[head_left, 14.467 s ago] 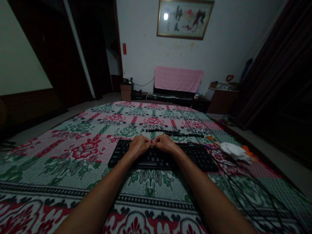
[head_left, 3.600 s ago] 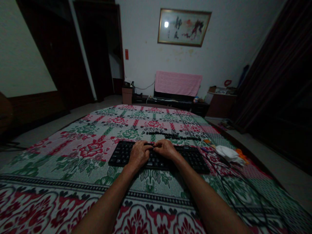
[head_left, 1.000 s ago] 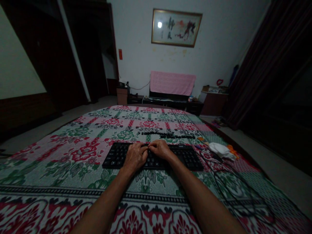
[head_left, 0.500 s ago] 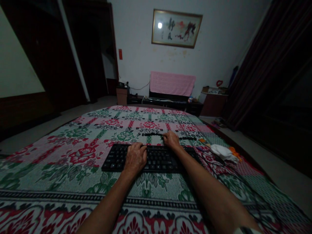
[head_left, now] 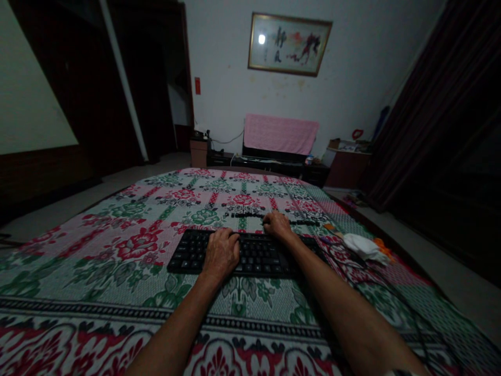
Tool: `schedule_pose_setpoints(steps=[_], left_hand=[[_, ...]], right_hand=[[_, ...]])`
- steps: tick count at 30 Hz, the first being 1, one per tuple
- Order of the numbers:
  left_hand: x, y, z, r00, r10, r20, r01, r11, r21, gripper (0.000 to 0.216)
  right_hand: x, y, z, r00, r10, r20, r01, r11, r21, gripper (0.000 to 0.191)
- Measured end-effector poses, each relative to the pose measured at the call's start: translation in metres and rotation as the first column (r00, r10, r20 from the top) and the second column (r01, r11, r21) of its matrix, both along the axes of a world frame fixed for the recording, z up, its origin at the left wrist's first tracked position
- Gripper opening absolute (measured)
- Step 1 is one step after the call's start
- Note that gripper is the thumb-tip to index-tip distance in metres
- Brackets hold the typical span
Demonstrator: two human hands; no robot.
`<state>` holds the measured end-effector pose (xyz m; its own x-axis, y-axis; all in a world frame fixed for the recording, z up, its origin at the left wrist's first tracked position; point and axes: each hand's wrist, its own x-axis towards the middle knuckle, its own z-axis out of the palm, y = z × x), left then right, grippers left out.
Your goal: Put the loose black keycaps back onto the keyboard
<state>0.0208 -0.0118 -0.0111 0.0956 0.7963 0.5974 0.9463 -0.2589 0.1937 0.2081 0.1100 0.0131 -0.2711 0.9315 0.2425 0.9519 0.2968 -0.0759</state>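
Observation:
A black keyboard lies on a floral bedspread in front of me. My left hand rests on the keyboard's middle, fingers curled down onto the keys. My right hand reaches past the keyboard's far edge, fingers curled at a row of small black keycaps laid out on the cloth. Whether it grips one is hidden.
A white crumpled cloth with orange bits lies at the right, and a dark cable loops near the bed's right edge. Beyond the bed stand a pink-covered unit, a small cabinet and a framed picture.
My right hand left the keyboard's middle, where it touched the left hand, and reached forward to the row of keycaps. My left hand stayed on the keyboard.

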Motion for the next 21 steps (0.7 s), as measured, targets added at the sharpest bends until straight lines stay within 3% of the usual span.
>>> schedule_pose_setpoints(steps=[4, 10, 15, 21], left_hand=[[0.0, 0.001, -0.001, 1.0, -0.008, 0.002, 0.008, 1.0, 0.001, 0.024], [0.0, 0.0, -0.002, 1.0, -0.019, 0.016, 0.019, 1.0, 0.023, 0.024], [-0.002, 0.001, -0.004, 0.999, -0.03, 0.019, 0.029, 0.999, 0.036, 0.023], [-0.003, 0.002, -0.005, 0.999, -0.035, 0.004, 0.035, 0.998, 0.06, 0.023]], right_hand=[[0.006, -0.001, -0.002, 0.996, 0.018, -0.086, -0.024, 0.997, -0.071, 0.023], [0.019, -0.001, -0.004, 0.96, 0.125, -0.252, -0.175, 0.967, -0.185, 0.026], [0.025, -0.006, -0.01, 0.916, 0.091, -0.392, -0.128, 0.99, -0.067, 0.031], [0.021, -0.007, -0.013, 0.926, 0.116, -0.359, -0.147, 0.987, -0.062, 0.034]])
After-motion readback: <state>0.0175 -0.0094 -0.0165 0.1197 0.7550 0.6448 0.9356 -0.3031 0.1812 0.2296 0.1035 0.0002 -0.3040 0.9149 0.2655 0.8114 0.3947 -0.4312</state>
